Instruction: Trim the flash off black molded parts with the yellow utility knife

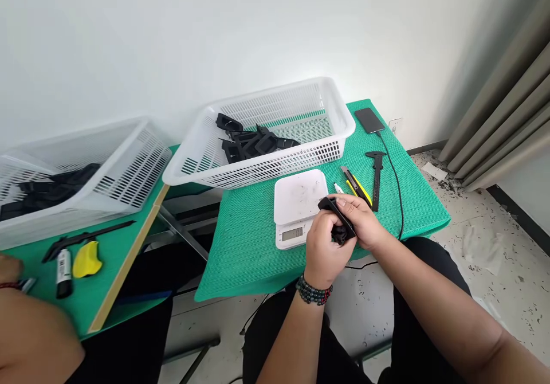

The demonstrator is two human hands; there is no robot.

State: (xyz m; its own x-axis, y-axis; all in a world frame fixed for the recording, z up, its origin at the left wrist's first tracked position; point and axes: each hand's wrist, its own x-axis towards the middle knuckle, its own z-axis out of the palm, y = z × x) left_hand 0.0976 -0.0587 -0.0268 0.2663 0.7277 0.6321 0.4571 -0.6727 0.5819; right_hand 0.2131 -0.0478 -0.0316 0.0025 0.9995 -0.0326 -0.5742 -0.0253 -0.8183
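Note:
A black plastic part (342, 219) is gripped between both my hands, just in front of a white digital scale (300, 198). My left hand (322, 243) closes round its left side and lower end. From the right, my right hand (361, 218) grips the same part with the thumb along its upper face. Part of the piece is covered by my fingers. Beyond my hands lie a yellow and black utility knife (357, 187) and a white pen-like item (338, 188). A black caliper (376, 180) rests to their right.
A white basket (275, 169) holding several black parts (253, 143) stands behind the scale. A phone-like black slab (369, 120) with a cable lies at the back right. At left, a co-worker's arm (34, 332) reaches over another table with a second basket (129, 177).

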